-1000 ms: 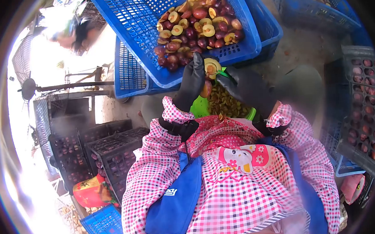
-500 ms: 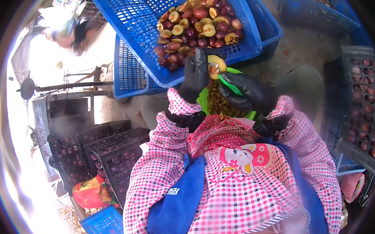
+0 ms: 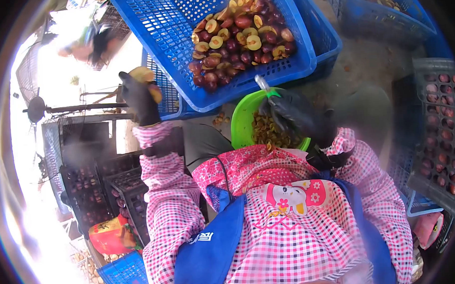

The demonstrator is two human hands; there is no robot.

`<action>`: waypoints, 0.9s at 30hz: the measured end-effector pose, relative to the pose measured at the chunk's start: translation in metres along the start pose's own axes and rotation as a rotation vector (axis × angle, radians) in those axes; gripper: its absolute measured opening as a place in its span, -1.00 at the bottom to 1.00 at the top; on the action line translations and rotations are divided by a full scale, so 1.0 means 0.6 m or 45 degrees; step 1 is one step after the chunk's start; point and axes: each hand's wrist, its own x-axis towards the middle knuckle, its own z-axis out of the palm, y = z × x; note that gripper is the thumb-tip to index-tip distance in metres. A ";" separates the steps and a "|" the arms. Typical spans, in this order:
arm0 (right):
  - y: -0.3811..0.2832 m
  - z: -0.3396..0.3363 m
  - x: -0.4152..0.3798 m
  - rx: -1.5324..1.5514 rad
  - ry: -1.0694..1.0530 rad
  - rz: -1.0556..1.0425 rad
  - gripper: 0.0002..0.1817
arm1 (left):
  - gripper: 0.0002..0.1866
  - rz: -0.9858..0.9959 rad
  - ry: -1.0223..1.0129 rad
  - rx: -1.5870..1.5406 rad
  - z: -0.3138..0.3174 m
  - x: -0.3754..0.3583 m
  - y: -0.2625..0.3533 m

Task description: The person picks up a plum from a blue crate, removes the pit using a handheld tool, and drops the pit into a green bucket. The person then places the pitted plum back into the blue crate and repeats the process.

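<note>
Both my hands wear black gloves. My left hand (image 3: 140,99) is out at the left, over the edge of a blue crate, its fingers closed on cut fruit halves (image 3: 144,75) with yellow flesh. My right hand (image 3: 299,114) is closed round a green-handled tool (image 3: 269,88) whose metal end points up and left. Below it a green bowl (image 3: 241,122) holds small brownish pieces (image 3: 267,130). Ahead of me, a tilted blue crate (image 3: 304,54) holds dark red fruit, some of it halved (image 3: 244,41).
Another blue crate (image 3: 383,24) with cut fruit stands at the top right. Black crates of fruit are at the right (image 3: 420,135) and at the left (image 3: 123,180). A red bag (image 3: 110,236) and a blue basket (image 3: 126,275) are at the lower left.
My left hand has moved away to the left with the fruit, apart from my right hand. The metal end of the tool is now out of the fruit, and more of the green bowl shows.
</note>
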 end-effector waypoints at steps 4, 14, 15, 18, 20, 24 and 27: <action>0.002 0.031 0.021 -0.226 0.387 -0.458 -0.59 | -0.44 0.025 -0.585 -0.321 0.063 -0.054 -0.025; 0.014 0.025 0.023 -0.997 0.471 -0.622 -0.59 | -0.42 0.369 -1.072 -0.346 0.113 -0.252 0.092; 0.015 0.028 0.023 -0.995 0.471 -0.627 -0.59 | -0.42 0.373 -1.070 -0.343 0.104 -0.250 0.090; 0.030 0.030 0.022 -1.122 0.411 -0.600 -0.62 | -0.57 0.074 -1.172 -0.165 0.083 -0.231 0.070; 0.040 0.022 0.019 -1.071 0.230 -0.549 -0.60 | -0.64 -0.023 -0.919 0.071 0.069 -0.176 0.058; 0.043 0.021 0.011 -1.107 0.080 -0.566 -0.57 | -0.74 1.170 -0.270 0.922 -0.009 -0.010 0.061; 0.036 0.025 0.012 -1.126 0.200 -0.560 -0.52 | -0.51 0.904 -0.216 0.567 0.074 0.012 0.063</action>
